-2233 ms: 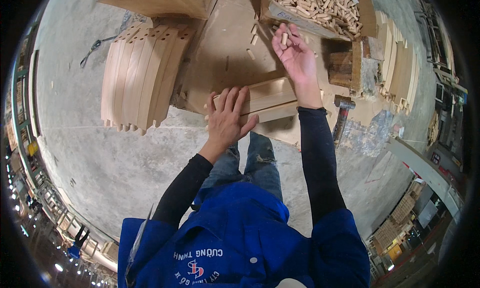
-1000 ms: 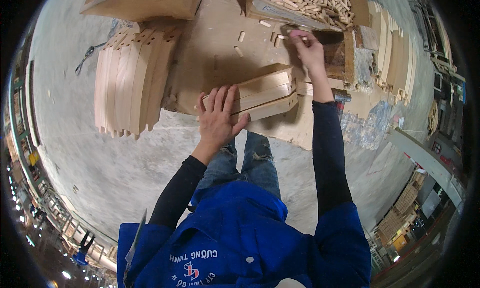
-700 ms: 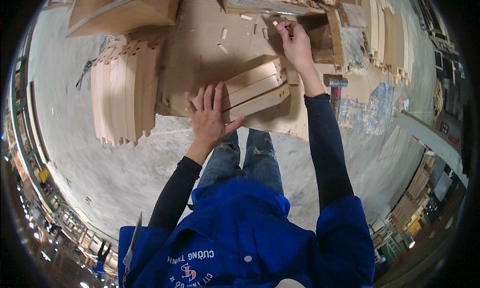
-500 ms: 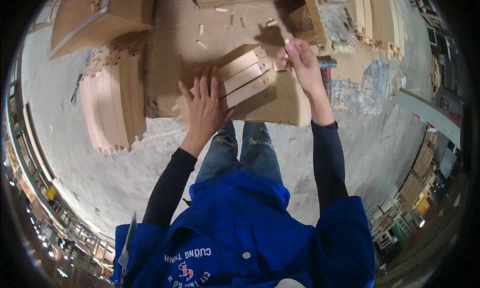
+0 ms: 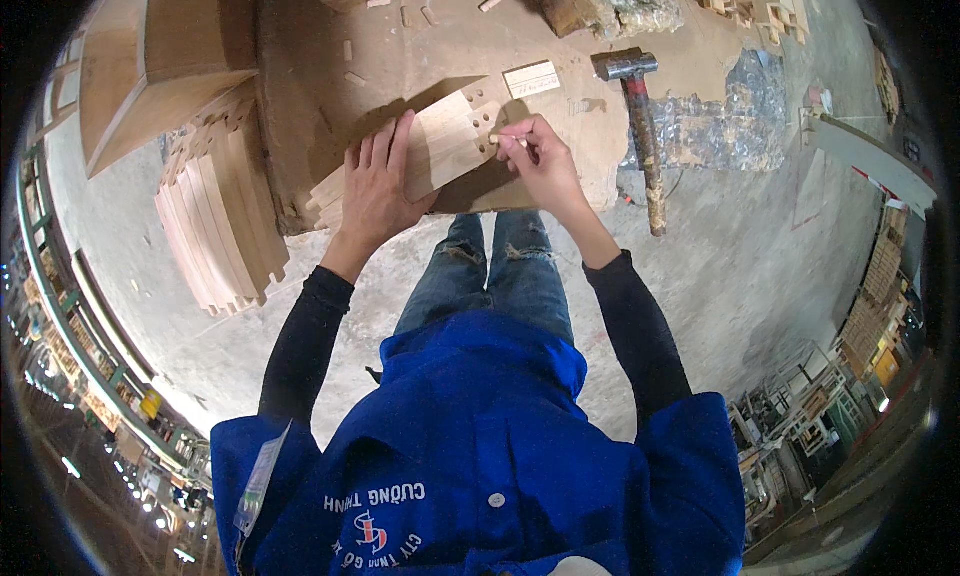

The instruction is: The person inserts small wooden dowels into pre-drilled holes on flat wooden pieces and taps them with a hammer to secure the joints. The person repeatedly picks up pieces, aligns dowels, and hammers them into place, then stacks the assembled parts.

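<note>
Several pale wooden slats (image 5: 435, 151) lie side by side at a slant on a cardboard-covered surface (image 5: 460, 51), with round holes at their right ends. My left hand (image 5: 378, 186) grips across them, fingers over the far side and thumb at the near side. Between the thumb and fingers of my right hand (image 5: 540, 166) is a small wooden dowel (image 5: 496, 138), its tip at the holed end of the slats. Another pale bit shows among those fingers, too small to name. Loose dowels (image 5: 348, 51) lie scattered beyond the slats.
A hammer (image 5: 640, 116) lies at the right, its handle reaching past the cardboard's edge. Near the slats' end is a small labelled wood block (image 5: 531, 79). At the left stand a stack of slats (image 5: 215, 206) and a wooden box (image 5: 195, 36).
My right hand has come down and left, bringing the dowel to the slats' holed end. The spread fingers of my left hand have drawn together, and the gaps between slats have closed.
</note>
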{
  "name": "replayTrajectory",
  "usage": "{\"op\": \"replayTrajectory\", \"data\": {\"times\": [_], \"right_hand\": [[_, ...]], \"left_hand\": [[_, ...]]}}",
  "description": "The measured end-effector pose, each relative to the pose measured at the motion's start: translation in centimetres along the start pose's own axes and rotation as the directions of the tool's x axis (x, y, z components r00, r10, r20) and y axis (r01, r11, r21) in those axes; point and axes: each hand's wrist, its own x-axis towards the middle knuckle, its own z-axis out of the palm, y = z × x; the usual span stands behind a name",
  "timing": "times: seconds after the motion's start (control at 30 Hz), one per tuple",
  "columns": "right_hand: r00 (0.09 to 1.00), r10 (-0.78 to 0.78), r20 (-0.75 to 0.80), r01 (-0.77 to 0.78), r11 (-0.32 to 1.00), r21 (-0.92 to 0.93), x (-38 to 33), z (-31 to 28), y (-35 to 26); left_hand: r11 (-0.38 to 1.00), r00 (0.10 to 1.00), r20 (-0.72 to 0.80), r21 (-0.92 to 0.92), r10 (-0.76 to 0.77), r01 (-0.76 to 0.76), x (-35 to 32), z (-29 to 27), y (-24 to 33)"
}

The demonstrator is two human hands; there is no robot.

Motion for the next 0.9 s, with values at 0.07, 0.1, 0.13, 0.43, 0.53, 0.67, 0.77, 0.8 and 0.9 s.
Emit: {"op": "replayTrajectory", "data": {"times": [0.07, 0.1, 0.13, 0.43, 0.53, 0.67, 0.77, 0.8, 0.9], "right_hand": [[0.997, -0.076, 0.028, 0.080, 0.975, -0.206, 0.4, -0.6, -0.3], [0.992, -0.111, 0.051, 0.122, 0.944, -0.307, 0.5, -0.9, -0.9], [0.988, -0.130, 0.082, 0.151, 0.919, -0.365, 0.6, -1.1, -1.4], [0.940, -0.228, 0.255, 0.336, 0.753, -0.566, 1.5, -1.0, -4.5], [0.944, -0.211, 0.254, 0.327, 0.711, -0.622, 1.7, -0.6, -4.8], [0.952, -0.170, 0.254, 0.298, 0.701, -0.648, 1.3, -0.2, -4.9], [0.944, -0.184, 0.274, 0.303, 0.811, -0.501, 2.1, -1.4, -4.0], [0.938, -0.198, 0.283, 0.308, 0.851, -0.424, 2.5, -2.2, -3.2], [0.997, -0.079, 0.014, 0.080, 0.980, -0.181, 3.1, -3.6, -2.8]], "left_hand": [[1.000, 1.000, 0.017, 0.003, -0.015, 0.015, 0.0, -0.1, 0.1], [1.000, 0.999, 0.040, 0.006, -0.031, 0.031, 0.0, -0.2, 0.1], [0.999, 0.997, 0.062, 0.010, -0.048, 0.047, 0.0, -0.3, 0.1], [0.998, 0.997, 0.048, -0.025, -0.053, 0.054, -0.1, 0.2, 0.2], [0.998, 0.995, 0.077, -0.009, -0.057, 0.058, 0.1, -0.1, 0.4], [0.998, 0.994, 0.085, 0.016, -0.064, 0.063, 0.0, 0.0, 0.3], [0.999, 0.997, 0.072, 0.036, -0.040, 0.038, 0.0, -0.1, 0.1], [0.999, 0.998, 0.049, 0.027, -0.034, 0.032, 0.0, 0.0, 0.1], [0.999, 0.999, 0.030, 0.002, -0.036, 0.036, 0.0, 0.0, 0.2]]}}
